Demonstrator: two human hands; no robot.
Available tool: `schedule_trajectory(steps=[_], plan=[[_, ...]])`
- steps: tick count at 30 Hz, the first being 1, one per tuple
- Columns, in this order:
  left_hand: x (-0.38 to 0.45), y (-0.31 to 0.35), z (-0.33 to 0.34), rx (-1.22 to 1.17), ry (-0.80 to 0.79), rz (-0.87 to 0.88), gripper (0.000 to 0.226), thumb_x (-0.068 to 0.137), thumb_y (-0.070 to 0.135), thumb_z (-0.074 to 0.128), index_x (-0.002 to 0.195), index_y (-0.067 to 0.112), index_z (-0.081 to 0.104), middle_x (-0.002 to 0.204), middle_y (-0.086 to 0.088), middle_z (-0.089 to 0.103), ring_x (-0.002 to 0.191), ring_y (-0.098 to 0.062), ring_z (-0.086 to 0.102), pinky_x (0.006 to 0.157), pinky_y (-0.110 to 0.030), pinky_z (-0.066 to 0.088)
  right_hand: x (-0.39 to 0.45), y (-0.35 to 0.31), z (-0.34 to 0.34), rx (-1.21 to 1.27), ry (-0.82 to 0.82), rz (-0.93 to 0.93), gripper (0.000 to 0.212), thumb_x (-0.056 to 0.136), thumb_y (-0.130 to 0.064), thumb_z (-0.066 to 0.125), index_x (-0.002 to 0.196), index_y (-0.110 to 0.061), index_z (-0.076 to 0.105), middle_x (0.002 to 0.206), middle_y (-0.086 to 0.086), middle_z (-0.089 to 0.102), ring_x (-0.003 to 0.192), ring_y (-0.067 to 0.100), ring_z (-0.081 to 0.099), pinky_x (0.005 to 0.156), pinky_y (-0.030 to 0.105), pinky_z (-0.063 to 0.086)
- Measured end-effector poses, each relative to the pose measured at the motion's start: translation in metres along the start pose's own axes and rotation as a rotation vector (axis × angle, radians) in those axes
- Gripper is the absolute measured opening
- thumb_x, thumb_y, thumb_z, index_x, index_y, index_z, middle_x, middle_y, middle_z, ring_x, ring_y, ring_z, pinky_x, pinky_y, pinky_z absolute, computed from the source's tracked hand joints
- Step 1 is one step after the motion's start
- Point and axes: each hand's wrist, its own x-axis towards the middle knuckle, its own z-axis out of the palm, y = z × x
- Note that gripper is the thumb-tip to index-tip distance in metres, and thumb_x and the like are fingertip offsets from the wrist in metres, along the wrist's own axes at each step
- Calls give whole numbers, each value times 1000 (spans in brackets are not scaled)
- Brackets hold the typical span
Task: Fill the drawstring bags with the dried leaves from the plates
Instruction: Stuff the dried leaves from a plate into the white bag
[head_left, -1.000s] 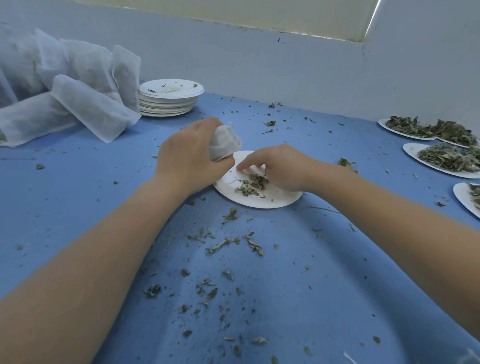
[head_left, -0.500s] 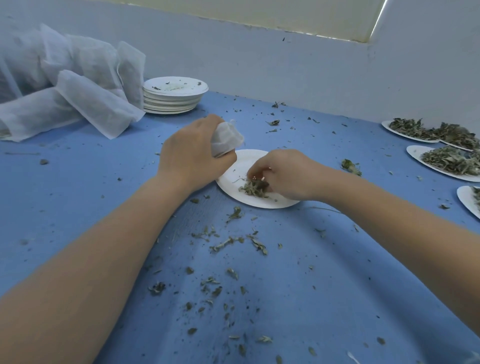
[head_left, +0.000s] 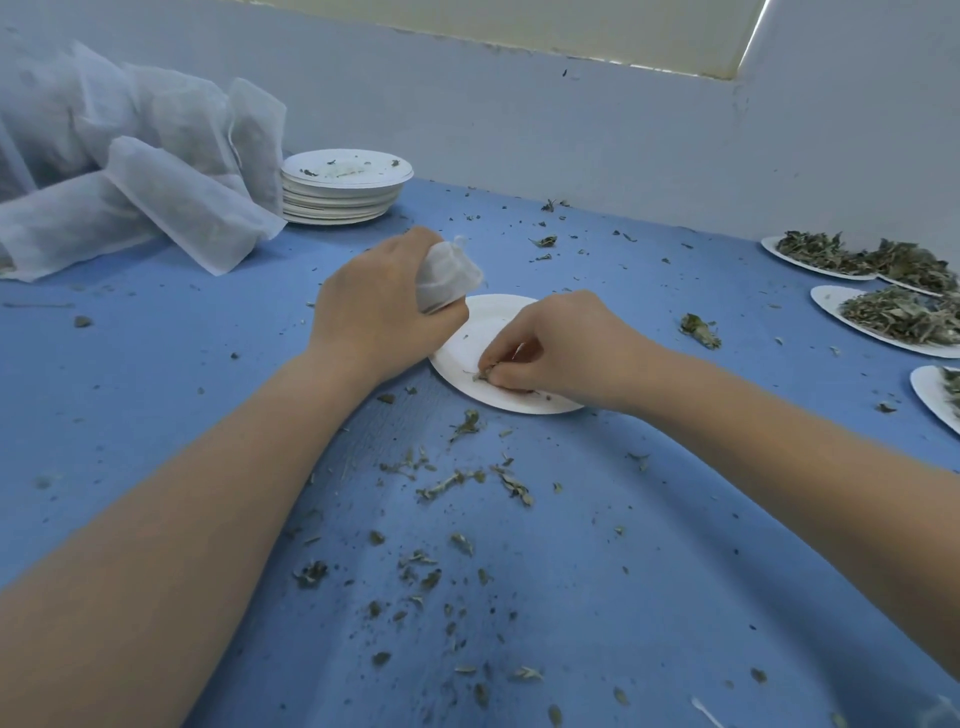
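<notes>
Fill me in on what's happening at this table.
A person is packing dried leaves into small cloth bags. The left hand grips a white bag beside a nearly bare paper plate, while the right hand pinches up the last leaves on it. Filled bags and a stack of used plates lie at the far left; plates still heaped with leaves wait on the right. Crumbs litter the blue tablecloth.

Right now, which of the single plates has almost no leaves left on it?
The plate under the right hand, whose fingers pinch its last leaves. The three plates at the right edge hold heaps.
</notes>
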Motion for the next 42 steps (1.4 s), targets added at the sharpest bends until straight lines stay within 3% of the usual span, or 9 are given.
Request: schedule_trajectory(steps=[6, 10, 13, 16, 18, 21, 27, 36, 42], plan=[[0, 1, -1, -4, -43, -3, 36, 75, 35, 61, 106, 19, 54, 86, 8, 52, 76, -18, 46, 64, -30, 38, -1, 1, -3, 85, 38, 19, 11, 83, -15, 67, 87, -22, 75, 77, -12, 69, 71, 0, 57, 67, 1, 40], [0, 2, -1, 18, -74, 2, 39, 73, 38, 61, 107, 20, 53, 89, 5, 55, 76, -18, 45, 64, -30, 36, 5, 3, -29, 144, 241, 20, 15, 82, -16, 68, 78, -29, 72, 61, -19, 62, 62, 2, 58, 63, 7, 43], [0, 2, 1, 43, -96, 32, 43, 74, 36, 64, 112, 20, 51, 95, 2, 58, 77, -17, 44, 65, -30, 36, 17, -8, -40, -45, 295, -110, 11, 84, -15, 68, 90, -20, 76, 74, -14, 62, 72, 5, 57, 72, 9, 41], [1, 3, 2, 46, -98, 45, 46, 74, 35, 66, 115, 20, 50, 93, 4, 56, 78, -18, 45, 64, -29, 33, 26, -20, -38, -169, 293, -259, 14, 82, -11, 68, 92, -15, 76, 89, 3, 69, 76, 17, 59, 76, 23, 44], [1, 4, 2, 15, -86, 17, 45, 74, 36, 65, 112, 18, 50, 82, 9, 50, 75, -17, 45, 62, -28, 31, 30, -27, -34, -86, 325, -303, 15, 80, -7, 68, 89, -14, 77, 89, 5, 71, 77, 17, 62, 76, 24, 45], [2, 3, 1, -80, -75, -32, 43, 73, 38, 65, 108, 20, 49, 70, 16, 45, 72, -14, 46, 60, -27, 29, 32, -30, -29, 230, 361, -226, 17, 77, -5, 73, 89, -18, 76, 83, -8, 68, 75, 0, 59, 78, 13, 46], [1, 3, -1, -213, -54, -32, 38, 72, 37, 70, 104, 22, 54, 72, 15, 53, 75, -14, 55, 63, -28, 41, 27, -28, -22, 476, 361, -142, 24, 71, -1, 76, 77, -24, 72, 76, -11, 67, 72, -1, 64, 81, 22, 53], [1, 4, -4, -250, -66, -40, 45, 70, 36, 73, 106, 20, 52, 83, 6, 61, 80, -17, 57, 67, -33, 47, 32, -28, -29, 244, 337, -245, 14, 82, -10, 70, 93, -17, 75, 81, -2, 71, 70, 16, 67, 72, 26, 55], [1, 3, -4, -300, -66, -47, 37, 69, 35, 75, 94, 26, 50, 75, 14, 58, 74, -10, 56, 64, -23, 43, 28, -25, -35, 64, 207, -297, 25, 88, -14, 63, 109, -26, 71, 91, -15, 67, 90, 2, 59, 75, 12, 45]])
